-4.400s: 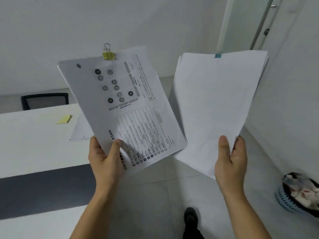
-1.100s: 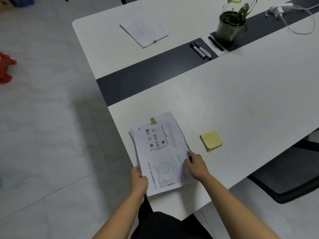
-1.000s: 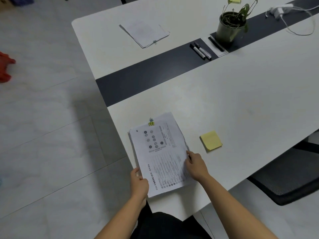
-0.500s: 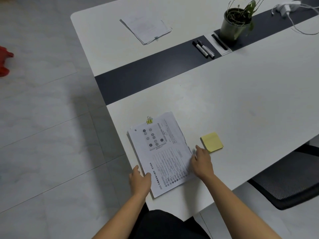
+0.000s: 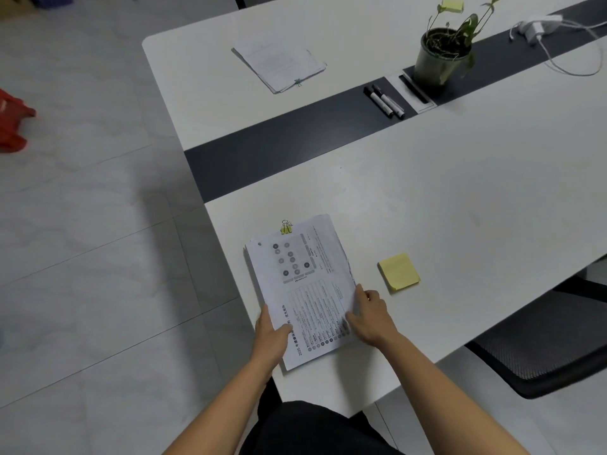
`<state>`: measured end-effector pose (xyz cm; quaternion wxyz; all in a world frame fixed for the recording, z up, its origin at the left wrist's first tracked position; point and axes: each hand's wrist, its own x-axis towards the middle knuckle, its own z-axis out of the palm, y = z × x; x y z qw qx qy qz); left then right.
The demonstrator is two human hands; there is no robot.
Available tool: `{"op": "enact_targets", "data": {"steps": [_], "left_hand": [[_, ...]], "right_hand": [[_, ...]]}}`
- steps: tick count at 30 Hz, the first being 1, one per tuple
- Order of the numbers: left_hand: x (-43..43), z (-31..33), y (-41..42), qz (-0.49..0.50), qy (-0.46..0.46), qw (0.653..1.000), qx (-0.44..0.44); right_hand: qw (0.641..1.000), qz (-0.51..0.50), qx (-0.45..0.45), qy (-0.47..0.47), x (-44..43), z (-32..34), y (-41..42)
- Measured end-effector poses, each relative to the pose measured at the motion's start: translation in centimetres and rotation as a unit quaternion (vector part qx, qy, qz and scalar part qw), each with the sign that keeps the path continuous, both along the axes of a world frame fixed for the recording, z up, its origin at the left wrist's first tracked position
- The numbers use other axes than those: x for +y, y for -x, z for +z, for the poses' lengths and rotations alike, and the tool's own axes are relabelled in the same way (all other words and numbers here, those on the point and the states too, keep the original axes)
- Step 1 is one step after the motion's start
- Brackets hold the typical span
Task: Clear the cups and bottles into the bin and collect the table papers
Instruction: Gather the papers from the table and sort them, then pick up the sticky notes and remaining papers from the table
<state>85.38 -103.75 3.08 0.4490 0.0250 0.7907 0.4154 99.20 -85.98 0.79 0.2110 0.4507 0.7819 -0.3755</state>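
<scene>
A printed paper stack with a yellow binder clip at its far edge lies on the near corner of the white table. My left hand grips the stack's near left edge, thumb on top. My right hand rests on its near right edge with fingers on the sheet. A second clipped paper stack lies on the far half of the table, beyond the dark strip. No cups, bottles or bin are in view.
A yellow sticky-note pad lies right of the stack. Two markers, a potted plant and a white charger with cable sit along the dark centre strip. A black chair stands at right; a red object on the floor.
Earlier I held one stack in each hand in the air. Over the last second the stack lay on the table; my right hand moved toward the sticky pad, then back onto the stack's edge.
</scene>
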Motion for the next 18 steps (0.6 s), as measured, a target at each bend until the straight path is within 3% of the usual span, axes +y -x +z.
{"op": "enact_targets", "data": {"steps": [3,10,13,18], "left_hand": [[-0.5,2.4,-0.1,-0.022,-0.014,0.998,0.056],[-5.4,9.3,0.0,0.002,-0.016,0.97,0.243],[-9.0,11.7,-0.1,0.061,-0.029,0.95,0.303],[-15.6,13.8,1.1,0.166,-0.044,0.933,0.316]], "right_hand": [[0.999,-0.005,0.029,-0.019,-0.2,2.4,-0.6],[0.947,-0.096,0.277,-0.133,-3.5,9.8,-2.2],[0.929,-0.115,0.334,-0.108,-5.6,10.7,-2.7],[0.927,-0.099,0.36,-0.034,-9.9,11.2,0.2]]}}
